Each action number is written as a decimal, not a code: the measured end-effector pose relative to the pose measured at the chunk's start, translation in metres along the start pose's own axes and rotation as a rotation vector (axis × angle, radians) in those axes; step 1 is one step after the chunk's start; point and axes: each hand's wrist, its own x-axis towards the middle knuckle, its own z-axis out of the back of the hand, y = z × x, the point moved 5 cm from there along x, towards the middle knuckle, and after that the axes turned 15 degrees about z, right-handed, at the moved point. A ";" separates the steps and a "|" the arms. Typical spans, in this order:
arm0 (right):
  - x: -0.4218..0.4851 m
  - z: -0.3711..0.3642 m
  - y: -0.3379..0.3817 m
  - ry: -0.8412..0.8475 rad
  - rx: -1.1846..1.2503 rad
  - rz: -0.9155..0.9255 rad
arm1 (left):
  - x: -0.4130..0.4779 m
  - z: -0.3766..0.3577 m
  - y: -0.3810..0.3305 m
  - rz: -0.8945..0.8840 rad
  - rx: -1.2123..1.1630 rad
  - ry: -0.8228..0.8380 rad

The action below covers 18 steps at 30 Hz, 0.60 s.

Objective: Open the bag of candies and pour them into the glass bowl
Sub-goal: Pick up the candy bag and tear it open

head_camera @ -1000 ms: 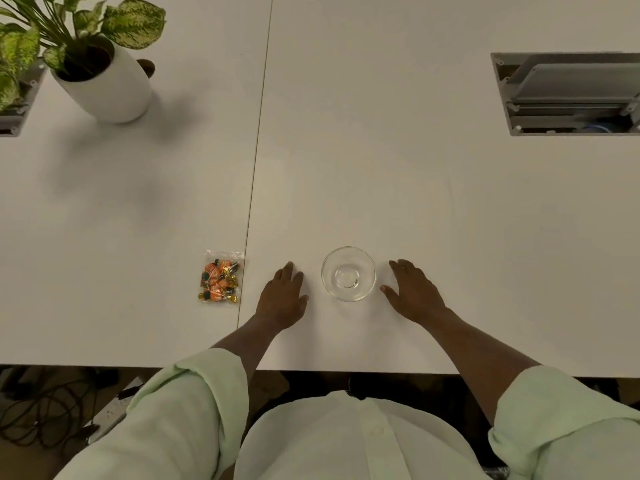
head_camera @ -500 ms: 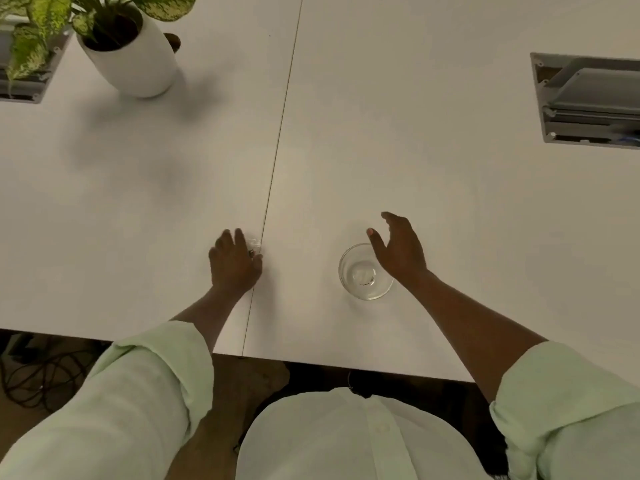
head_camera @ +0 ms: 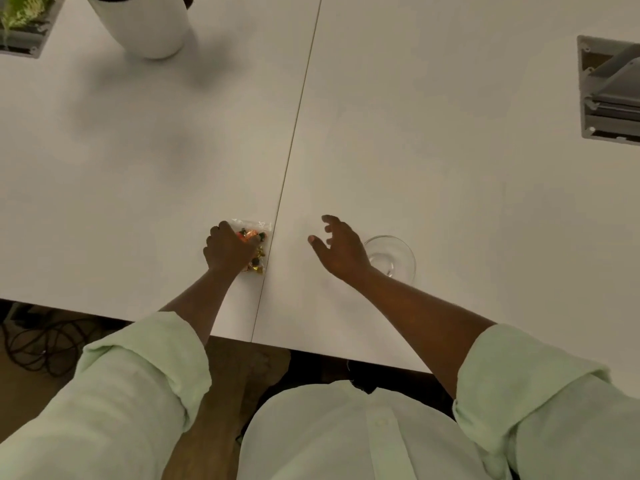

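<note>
While my head camera looks down over the white table (head_camera: 415, 150), the items before me stand as follows.

Item: bag of candies (head_camera: 255, 244). Clear plastic, holding orange, gold and dark wrapped pieces. It lies flat on the table just left of the seam (head_camera: 294, 133) between the two tabletop panels, near the front edge. Its top strip and right side show; the rest is under my hand.

Item: my left hand (head_camera: 228, 250). Palm down on the bag, fingers curled over its left part and touching it. Whether they have closed around the plastic or only rest on it, I cannot tell. The sleeve (head_camera: 145, 358) is pale green, rolled to the elbow.

Item: my right hand (head_camera: 341, 249). Held over the table to the right of the seam, fingers spread and loosely bent, thumb pointing toward the bag, holding nothing. It is apart from the bag.

Item: glass bowl (head_camera: 393, 258). Clear, upright on the table, just right of my right wrist, which covers part of its left rim. Nothing shows inside it.

Item: white plant pot (head_camera: 145, 26). Far left of the table, cut off by the top of the view.

Item: cable hatch (head_camera: 609, 91). Grey recessed opening at the table's far right.
</note>
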 end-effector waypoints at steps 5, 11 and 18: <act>0.006 -0.030 0.001 0.145 0.126 -0.174 | 0.005 0.003 0.007 0.092 -0.242 0.066; 0.005 -0.048 0.003 0.188 0.193 -0.236 | -0.002 0.000 0.008 0.120 -0.422 0.150; 0.002 -0.043 0.002 0.155 0.278 -0.275 | -0.026 -0.002 -0.004 -0.027 -0.431 0.375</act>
